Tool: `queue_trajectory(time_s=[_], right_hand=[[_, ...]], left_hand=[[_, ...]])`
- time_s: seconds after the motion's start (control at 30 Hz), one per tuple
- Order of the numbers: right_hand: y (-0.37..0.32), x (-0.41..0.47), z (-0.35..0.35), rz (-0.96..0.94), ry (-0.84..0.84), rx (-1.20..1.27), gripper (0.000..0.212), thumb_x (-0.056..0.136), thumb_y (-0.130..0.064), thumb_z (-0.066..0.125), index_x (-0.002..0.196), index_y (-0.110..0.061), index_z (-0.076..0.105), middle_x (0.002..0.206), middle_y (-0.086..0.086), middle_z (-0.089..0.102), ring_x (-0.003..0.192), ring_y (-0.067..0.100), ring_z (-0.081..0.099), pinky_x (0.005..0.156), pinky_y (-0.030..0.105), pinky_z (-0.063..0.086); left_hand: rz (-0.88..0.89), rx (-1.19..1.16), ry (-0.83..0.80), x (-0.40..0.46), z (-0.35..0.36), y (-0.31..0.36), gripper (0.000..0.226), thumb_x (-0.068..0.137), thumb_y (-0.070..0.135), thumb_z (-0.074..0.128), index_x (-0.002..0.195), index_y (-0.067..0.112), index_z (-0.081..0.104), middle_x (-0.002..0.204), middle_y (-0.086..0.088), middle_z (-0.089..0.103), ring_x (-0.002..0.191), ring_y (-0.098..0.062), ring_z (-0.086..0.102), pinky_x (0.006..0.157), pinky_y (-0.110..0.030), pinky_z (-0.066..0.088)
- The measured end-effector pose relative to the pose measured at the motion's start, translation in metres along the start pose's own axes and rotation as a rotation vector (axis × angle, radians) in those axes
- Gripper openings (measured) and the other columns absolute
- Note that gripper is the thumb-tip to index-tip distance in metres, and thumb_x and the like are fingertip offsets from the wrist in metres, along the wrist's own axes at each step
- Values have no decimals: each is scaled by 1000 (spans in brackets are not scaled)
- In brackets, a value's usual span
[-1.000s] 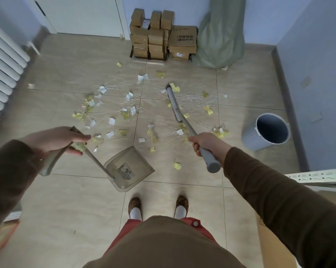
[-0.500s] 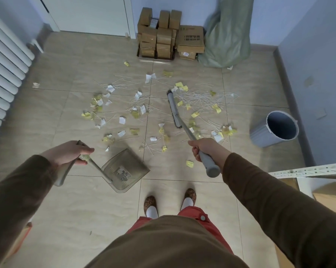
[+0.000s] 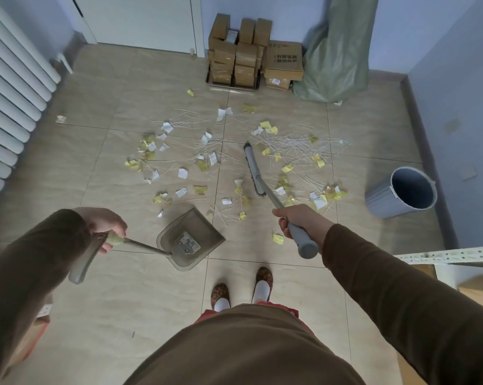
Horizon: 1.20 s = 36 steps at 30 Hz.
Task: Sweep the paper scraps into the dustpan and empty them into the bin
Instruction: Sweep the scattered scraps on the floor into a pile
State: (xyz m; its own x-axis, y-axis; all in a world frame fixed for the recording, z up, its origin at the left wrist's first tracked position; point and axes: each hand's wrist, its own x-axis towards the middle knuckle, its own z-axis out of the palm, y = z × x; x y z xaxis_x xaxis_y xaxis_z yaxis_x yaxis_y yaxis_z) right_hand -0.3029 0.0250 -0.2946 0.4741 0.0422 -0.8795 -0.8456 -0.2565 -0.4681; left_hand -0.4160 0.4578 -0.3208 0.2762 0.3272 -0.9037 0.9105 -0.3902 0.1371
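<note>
Underfoot: beige tiled floor [image 3: 123, 301] with thin dark grout lines, matte, bounded by pale blue walls with a grey skirting.

Paper scraps [image 3: 207, 162]: white and yellow pieces plus thin white strips, scattered over the middle tiles from near the radiator side across to near the bin; one yellow piece lies apart, just beside the right hand.

Broom [image 3: 253, 170]: grey, its head resting on the floor among the scraps, its handle slanting back toward the person. Right hand [image 3: 298, 220] has its fingers wrapped round the grey handle near the top end.

Dustpan [image 3: 190, 240]: translucent grey-brown, flat on the floor in front of the feet, mouth toward the scraps, a label showing inside; no scraps visible in it. Left hand [image 3: 107, 223] grips its long handle near the upper end.

Bin [image 3: 404, 193]: grey-blue, round, open, standing at the right wall, well apart from the dustpan.

Radiator [image 3: 10, 112]: white, ribbed, along the left wall.
Door [image 3: 140, 20]: white, far wall.
Cardboard boxes [image 3: 251, 59]: stacked against the far wall.
Green sack [image 3: 337, 51]: leaning in the corner, just beside the boxes.
Metal shelf rail [image 3: 451, 255]: pale, perforated, at the right edge.

Person: brown sleeves, patterned slippers, white socks.
</note>
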Motion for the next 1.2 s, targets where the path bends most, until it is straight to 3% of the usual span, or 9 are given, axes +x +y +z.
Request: queue_trajectory(time_s=[0.2, 0.27, 0.33, 0.5, 0.63, 0.73, 0.83, 1.0, 1.2], right_hand=[[-3, -2, 1, -5, -10, -36, 15, 93, -18, 66, 93, -6, 57, 55, 1, 49, 39, 8, 43, 36, 19, 42], [-1, -3, 2, -1, -6, -39, 15, 94, -18, 66, 93, -6, 57, 56, 1, 49, 40, 8, 43, 36, 19, 42], [0, -3, 4, -5, -5, -32, 15, 94, -17, 66, 95, -5, 57, 56, 1, 49, 40, 8, 43, 36, 19, 42], [7, -2, 2, -14, 18, 14, 13, 95, -16, 64, 92, -4, 58, 61, 3, 51, 42, 8, 46, 37, 19, 44], [13, -1, -9, -35, 52, 55, 10, 97, -13, 58, 102, -5, 52, 66, 4, 51, 44, 8, 47, 37, 19, 44], [22, -3, -28, -75, 93, 118, 8, 98, -8, 52, 106, -7, 50, 71, 6, 50, 48, 9, 47, 38, 19, 45], [36, -6, -52, -72, 158, 183, 9, 98, -5, 50, 106, -8, 50, 73, 7, 50, 49, 10, 48, 39, 19, 46], [60, 0, -91, 0, 285, 319, 13, 97, 4, 43, 107, -4, 45, 84, 17, 52, 57, 19, 58, 38, 20, 49], [70, 25, -121, 132, 384, 395, 14, 94, 6, 35, 99, 1, 48, 65, 10, 46, 50, 17, 43, 35, 16, 40]], left_hand=[[46, 181, 46, -2, 3, 3, 42, 85, 10, 75, 125, 8, 61, 114, -19, 61, 97, -41, 68, 79, -44, 59], [65, 322, 106, -4, 4, 9, 54, 86, 31, 76, 133, 10, 59, 131, -12, 59, 121, -33, 58, 100, -39, 48], [93, 305, 173, -8, 6, 17, 62, 83, 40, 77, 135, 10, 59, 139, -8, 58, 128, -27, 52, 110, -34, 38], [282, 303, 188, -5, 17, 45, 63, 86, 39, 74, 137, 9, 54, 142, -10, 55, 130, -28, 50, 108, -36, 38], [519, 241, 159, -4, 49, 84, 52, 91, 34, 69, 136, 12, 56, 143, -10, 56, 131, -26, 51, 107, -37, 38], [621, 195, 117, -6, 83, 117, 43, 92, 30, 68, 131, 14, 60, 137, -11, 60, 122, -24, 56, 99, -35, 44], [663, 199, -5, -10, 121, 148, 37, 93, 28, 67, 127, 14, 63, 127, -9, 65, 109, -22, 62, 88, -31, 48], [679, 195, -140, -18, 174, 184, 32, 94, 26, 65, 123, 13, 64, 115, -9, 70, 105, -26, 68, 98, -43, 53], [644, 227, -165, -12, 213, 217, 37, 86, 34, 68, 118, 15, 66, 111, -11, 72, 102, -27, 69, 100, -45, 51]])
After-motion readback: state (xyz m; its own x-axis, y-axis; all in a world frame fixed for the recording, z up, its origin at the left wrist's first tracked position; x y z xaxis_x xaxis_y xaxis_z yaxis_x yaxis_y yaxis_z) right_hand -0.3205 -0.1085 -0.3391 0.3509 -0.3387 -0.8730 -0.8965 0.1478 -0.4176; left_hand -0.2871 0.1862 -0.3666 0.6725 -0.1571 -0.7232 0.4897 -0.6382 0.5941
